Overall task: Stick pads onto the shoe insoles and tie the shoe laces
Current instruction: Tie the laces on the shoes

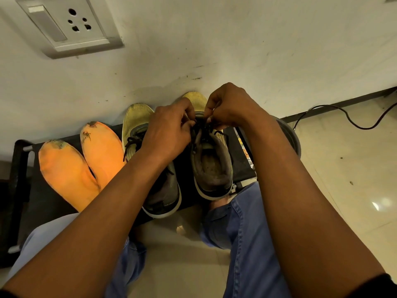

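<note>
Two yellow shoes with grey collars stand side by side on a black stool [21, 168], toes to the wall. Over the right shoe [211, 166], my left hand [169, 132] and my right hand [227, 108] each pinch its black laces [200, 127] near the tongue. The left shoe [137, 123] sits partly under my left wrist, its dark laces lying loose. Two orange insoles [66, 173] [103, 147] with worn, dirty toes lie flat to the left of the shoes. I see no pads.
A white wall with a switch and socket plate [68, 24] rises behind the stool. A black cable [348, 117] trails over the tiled floor at right. A round grey container [294, 138] stands behind my right forearm. My knees in blue jeans [242, 233] flank the stool's front.
</note>
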Tool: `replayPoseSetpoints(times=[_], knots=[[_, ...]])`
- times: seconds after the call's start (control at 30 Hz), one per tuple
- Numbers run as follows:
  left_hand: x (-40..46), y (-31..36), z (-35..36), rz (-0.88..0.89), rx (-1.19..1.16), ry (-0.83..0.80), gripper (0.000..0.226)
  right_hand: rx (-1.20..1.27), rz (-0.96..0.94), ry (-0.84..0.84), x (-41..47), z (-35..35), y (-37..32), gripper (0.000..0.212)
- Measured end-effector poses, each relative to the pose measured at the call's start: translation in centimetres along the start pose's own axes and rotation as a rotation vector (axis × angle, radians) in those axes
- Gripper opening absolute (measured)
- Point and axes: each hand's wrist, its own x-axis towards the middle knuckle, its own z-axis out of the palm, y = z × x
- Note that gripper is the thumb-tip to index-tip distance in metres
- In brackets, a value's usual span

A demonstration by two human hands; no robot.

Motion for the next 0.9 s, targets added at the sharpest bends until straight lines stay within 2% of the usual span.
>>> replayPoseSetpoints(times=[0.13,0.27,0.5,0.73,0.9], knots=[[0.2,-0.1,-0.5,-0.105,-0.115,-0.051,0.014,0.041,0.050,-0.093,-0.1,-0.7,0.5,0.017],[0.3,0.0,-0.9,-0.105,-0.144,-0.113,0.017,0.081,0.045,-0.231,-0.5,-1.5,0.4,0.021],[0.4,-0.5,-1.0,-0.097,-0.173,-0.149,0.016,0.101,0.038,-0.249,-0.6,-1.5,0.3,0.016],[0.2,-0.6,-0.5,-0.021,-0.083,-0.134,0.008,0.049,-0.002,-0.198,-0.3,-0.9,0.4,0.012],[0.2,-0.6,-0.5,0.059,-0.010,-0.136,0.005,-0.002,-0.034,-0.224,-0.2,-0.7,0.4,0.017]])
